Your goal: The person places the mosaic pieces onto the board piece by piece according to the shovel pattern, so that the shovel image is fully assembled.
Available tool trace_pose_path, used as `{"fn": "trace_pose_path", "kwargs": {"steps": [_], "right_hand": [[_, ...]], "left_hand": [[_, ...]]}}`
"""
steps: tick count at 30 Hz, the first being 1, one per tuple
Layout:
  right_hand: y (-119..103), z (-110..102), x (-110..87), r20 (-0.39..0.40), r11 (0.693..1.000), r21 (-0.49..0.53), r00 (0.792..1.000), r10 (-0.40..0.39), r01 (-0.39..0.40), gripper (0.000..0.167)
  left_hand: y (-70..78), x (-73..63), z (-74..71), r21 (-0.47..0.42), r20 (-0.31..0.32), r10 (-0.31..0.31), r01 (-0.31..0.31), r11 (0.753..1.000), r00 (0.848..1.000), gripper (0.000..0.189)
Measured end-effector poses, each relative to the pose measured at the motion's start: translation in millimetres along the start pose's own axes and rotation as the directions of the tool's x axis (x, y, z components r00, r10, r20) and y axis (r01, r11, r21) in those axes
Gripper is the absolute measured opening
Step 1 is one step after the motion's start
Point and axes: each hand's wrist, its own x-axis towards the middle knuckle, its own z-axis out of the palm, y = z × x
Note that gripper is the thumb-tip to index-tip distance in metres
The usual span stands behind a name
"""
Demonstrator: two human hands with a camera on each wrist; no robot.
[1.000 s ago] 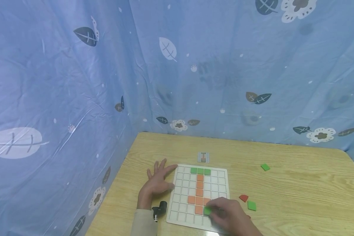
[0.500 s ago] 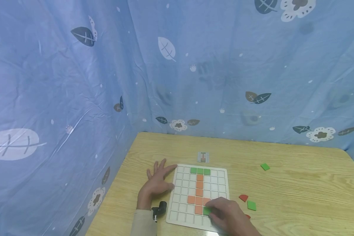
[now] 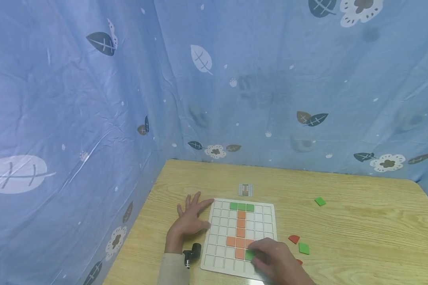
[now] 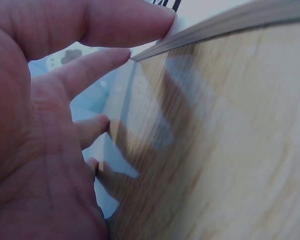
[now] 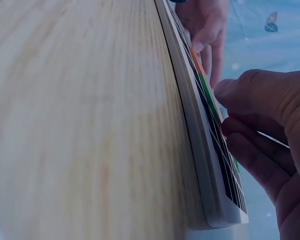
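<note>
A white grid board (image 3: 219, 239) lies on the table, with orange square tiles (image 3: 241, 223) in a cross-like line and a row of green tiles (image 3: 242, 206) along its far side. My right hand (image 3: 279, 257) is over the board's near right part, its fingertips pinching a green square tile (image 3: 250, 254) beside the lowest orange one. The right wrist view shows thumb and fingers at the tile, close to the board's surface. My left hand (image 3: 190, 221) rests at the board's left edge with fingers spread; its thumb (image 4: 140, 22) touches the edge.
A small printed pattern card (image 3: 245, 190) lies beyond the board. Right of the board are loose green tiles (image 3: 304, 248) and red quarter-round pieces (image 3: 294, 239), one partly behind the right hand. A black device (image 3: 193, 253) sits by the left wrist. A blue patterned curtain (image 3: 271, 99) encloses the table.
Almost nothing moves. The right hand stays at the green tile, its fingers shifting only slightly. The left hand holds still at the board's edge.
</note>
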Motion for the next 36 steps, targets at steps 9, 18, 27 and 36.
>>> {"fn": "trace_pose_path", "kwargs": {"steps": [9, 18, 27, 36], "right_hand": [[-2, -9, -2.8, 0.039, 0.984, 0.103, 0.989, 0.141, -0.144, 0.037], [11, -41, -4.0, -0.066, 0.955, -0.033, 0.954, 0.291, -0.294, 0.034], [33, -76, -23.5, -0.151, 0.939, -0.002, 0.928, 0.34, -0.344, 0.04], [47, -102, -53.4, -0.146, 0.875, 0.031, 0.863, 0.483, -0.484, 0.036]], "left_hand": [[0.9, -0.6, -1.1, 0.01, -0.002, 0.008, -0.008, 1.0, 1.0, 0.092], [2.8, 0.5, -2.0, 0.017, 0.001, 0.001, -0.001, 1.0, 1.0, 0.092], [2.2, -1.6, -1.1, 0.017, 0.007, 0.0, 0.0, 1.0, 1.0, 0.092], [3.4, -1.9, -1.0, 0.019, 0.0, 0.002, -0.002, 1.0, 1.0, 0.093]]}}
